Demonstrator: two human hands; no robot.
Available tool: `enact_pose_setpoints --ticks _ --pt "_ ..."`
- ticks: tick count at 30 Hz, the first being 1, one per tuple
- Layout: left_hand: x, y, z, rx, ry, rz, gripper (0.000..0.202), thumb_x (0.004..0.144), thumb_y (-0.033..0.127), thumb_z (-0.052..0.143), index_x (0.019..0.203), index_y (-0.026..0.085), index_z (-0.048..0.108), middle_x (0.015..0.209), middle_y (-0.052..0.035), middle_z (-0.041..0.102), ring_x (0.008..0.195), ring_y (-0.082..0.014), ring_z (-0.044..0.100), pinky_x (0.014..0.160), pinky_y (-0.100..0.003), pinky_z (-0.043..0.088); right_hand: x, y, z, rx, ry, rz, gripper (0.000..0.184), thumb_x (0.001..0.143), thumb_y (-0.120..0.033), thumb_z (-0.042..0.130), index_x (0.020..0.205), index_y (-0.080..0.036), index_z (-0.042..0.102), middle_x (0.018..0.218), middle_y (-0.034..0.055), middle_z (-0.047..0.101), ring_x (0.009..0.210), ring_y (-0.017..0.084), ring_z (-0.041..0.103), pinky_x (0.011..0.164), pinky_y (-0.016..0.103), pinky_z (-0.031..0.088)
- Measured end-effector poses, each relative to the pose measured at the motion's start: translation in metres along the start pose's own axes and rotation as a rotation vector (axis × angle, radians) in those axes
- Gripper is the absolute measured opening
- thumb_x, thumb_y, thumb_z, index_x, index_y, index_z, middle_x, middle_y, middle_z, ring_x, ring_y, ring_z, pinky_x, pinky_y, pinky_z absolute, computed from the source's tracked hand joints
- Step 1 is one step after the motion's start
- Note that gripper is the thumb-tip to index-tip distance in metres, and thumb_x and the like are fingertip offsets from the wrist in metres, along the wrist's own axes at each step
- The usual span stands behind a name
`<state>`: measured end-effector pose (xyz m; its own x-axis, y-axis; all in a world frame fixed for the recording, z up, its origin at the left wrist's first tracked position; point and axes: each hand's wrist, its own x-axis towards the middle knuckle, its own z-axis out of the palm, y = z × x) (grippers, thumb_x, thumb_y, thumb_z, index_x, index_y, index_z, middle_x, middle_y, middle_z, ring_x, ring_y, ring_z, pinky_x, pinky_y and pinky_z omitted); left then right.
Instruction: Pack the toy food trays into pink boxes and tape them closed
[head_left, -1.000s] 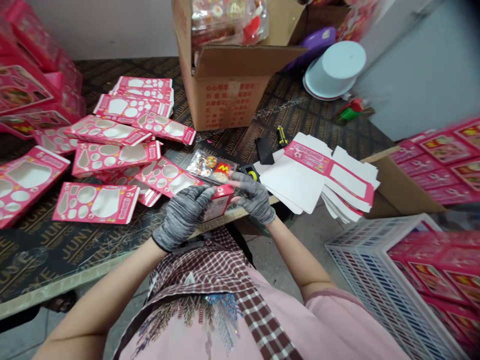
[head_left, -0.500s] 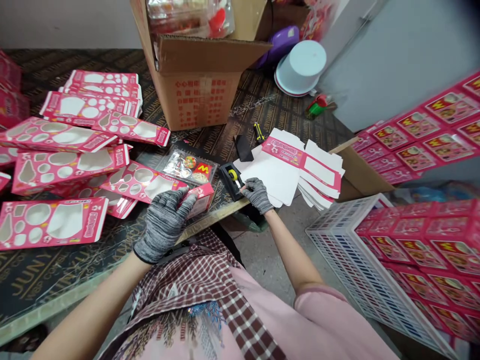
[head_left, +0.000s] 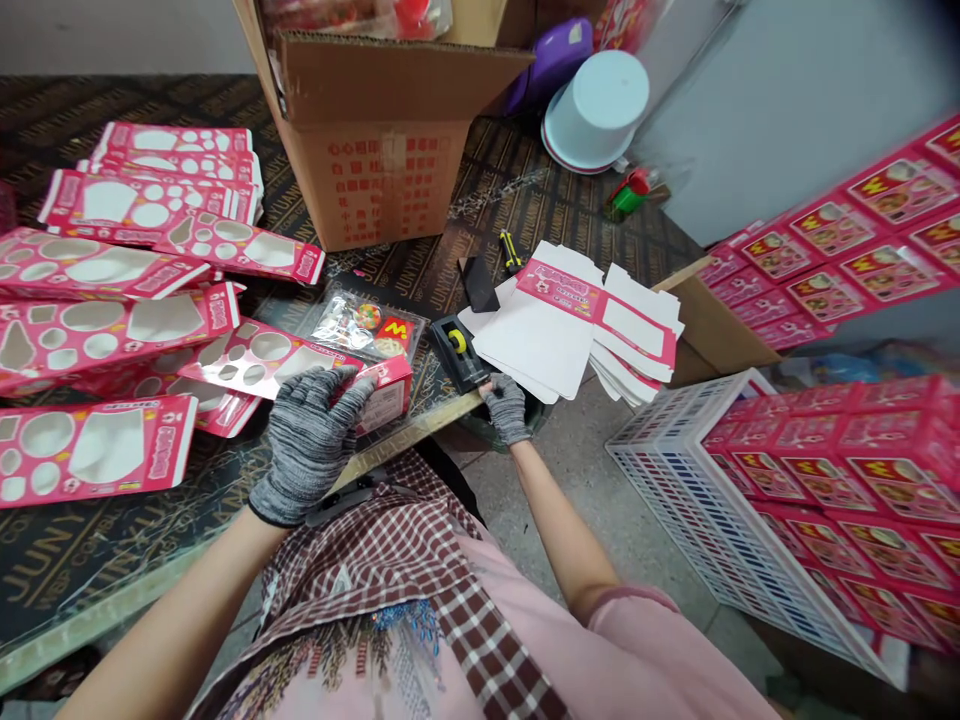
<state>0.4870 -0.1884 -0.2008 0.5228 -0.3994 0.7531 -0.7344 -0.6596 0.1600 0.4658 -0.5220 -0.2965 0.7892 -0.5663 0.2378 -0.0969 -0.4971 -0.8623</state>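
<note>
My left hand, in a grey knit glove, is wrapped round the end of a pink toy box at the table's front edge. A clear blister of toy food sticks out of the box's far end. My right hand, also gloved, is curled at the near end of a black tape dispenser with a yellow core. Just right of it lies a stack of flat white and pink box blanks.
Pink window-cut boxes cover the table's left. An open cardboard carton stands at the back, with a white tub and purple lid beside it. A white crate of finished pink boxes sits on the floor at right.
My right hand left the pink box and moved right to the tape dispenser. The left hand stayed on the box. The view swung slightly rightward.
</note>
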Motion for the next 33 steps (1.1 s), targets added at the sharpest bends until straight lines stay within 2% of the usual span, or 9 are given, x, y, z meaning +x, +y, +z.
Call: enact_pose_setpoints --ticks 3,6,8,13,17,22,25,30,33 --pt "-0.001 0.000 0.000 0.004 0.008 0.004 0.036 0.093 0.015 0.051 0.122 0.022 0.070 0.114 -0.0132 0.074 0.104 -0.0311 0.068 0.086 -0.047 0.054 -0.004 -0.007 -0.002 0.034 0.055 0.020 0.022 0.076 -0.031 0.062 0.058 -0.021 0.055 0.074 0.0056 0.066 0.079 0.020 0.061 0.090 0.040 0.050" --pt "0.001 0.000 -0.003 0.016 -0.019 0.028 0.036 0.094 0.015 0.049 0.123 0.022 0.069 0.114 -0.0120 0.073 0.103 -0.0284 0.068 0.087 -0.044 0.054 -0.018 -0.036 -0.006 0.112 0.023 0.030 0.030 0.084 -0.044 0.056 0.068 -0.020 0.063 0.055 -0.0026 0.052 0.057 0.015 0.049 0.064 0.032 0.047" --pt "0.003 0.001 -0.006 0.028 -0.031 0.059 0.037 0.094 0.013 0.047 0.124 0.020 0.066 0.113 -0.0116 0.073 0.104 -0.0267 0.068 0.088 -0.043 0.055 -0.033 -0.071 -0.005 0.278 -0.136 0.037 0.037 0.088 -0.051 0.055 0.084 -0.018 0.072 0.050 -0.0062 0.045 0.046 0.011 0.038 0.052 0.026 0.036" --pt "0.003 0.003 -0.010 0.011 -0.014 0.050 0.037 0.094 0.014 0.045 0.129 0.016 0.057 0.112 -0.0129 0.071 0.103 -0.0244 0.068 0.092 -0.041 0.054 -0.064 -0.162 0.008 0.749 -0.777 0.154 0.045 0.087 -0.052 0.064 0.106 -0.013 0.076 0.042 -0.0094 0.036 0.039 0.006 0.026 0.045 0.024 0.020" --pt "-0.002 0.001 -0.010 -0.066 0.023 0.035 0.038 0.094 0.016 0.050 0.132 0.019 0.054 0.111 -0.0108 0.071 0.100 -0.0238 0.067 0.092 -0.041 0.053 -0.069 -0.185 0.026 0.897 -1.001 0.313 0.045 0.081 -0.052 0.069 0.099 -0.012 0.077 0.037 -0.0111 0.031 0.037 0.006 0.019 0.042 0.024 0.018" --pt "0.003 0.001 -0.016 -0.118 -0.053 0.091 0.037 0.096 0.017 0.048 0.131 0.022 0.059 0.121 -0.0114 0.070 0.111 -0.0241 0.065 0.101 -0.045 0.047 -0.068 -0.176 0.036 0.927 -0.988 0.392 0.038 0.080 -0.051 0.068 0.089 -0.015 0.076 0.036 -0.0111 0.029 0.036 0.006 0.019 0.041 0.023 0.021" --pt "0.009 0.005 -0.014 -0.107 -0.098 0.012 0.029 0.097 0.028 0.050 0.118 0.023 0.069 0.119 -0.0102 0.071 0.108 -0.0247 0.066 0.102 -0.047 0.045 -0.068 -0.174 0.038 0.876 -0.945 0.370 0.041 0.078 -0.056 0.068 0.083 -0.017 0.074 0.035 -0.0102 0.031 0.035 0.007 0.022 0.041 0.023 0.022" --pt "0.014 0.010 -0.003 -0.057 0.024 -0.074 0.018 0.095 0.033 0.060 0.094 0.022 0.074 0.100 -0.0067 0.075 0.092 -0.0221 0.067 0.095 -0.044 0.047 -0.060 -0.168 0.033 0.424 -0.818 0.044 0.057 0.088 -0.067 0.055 0.057 -0.019 0.063 0.039 -0.0020 0.048 0.035 0.008 0.036 0.042 0.026 0.029" --pt "0.013 0.016 -0.004 -0.029 0.044 -0.039 0.016 0.094 0.027 0.060 0.100 0.019 0.073 0.101 -0.0106 0.075 0.090 -0.0239 0.067 0.085 -0.042 0.048 -0.057 -0.153 0.030 0.167 -0.539 -0.192 0.047 0.081 -0.064 0.066 0.063 -0.021 0.065 0.054 0.0013 0.060 0.049 0.013 0.051 0.053 0.029 0.043"
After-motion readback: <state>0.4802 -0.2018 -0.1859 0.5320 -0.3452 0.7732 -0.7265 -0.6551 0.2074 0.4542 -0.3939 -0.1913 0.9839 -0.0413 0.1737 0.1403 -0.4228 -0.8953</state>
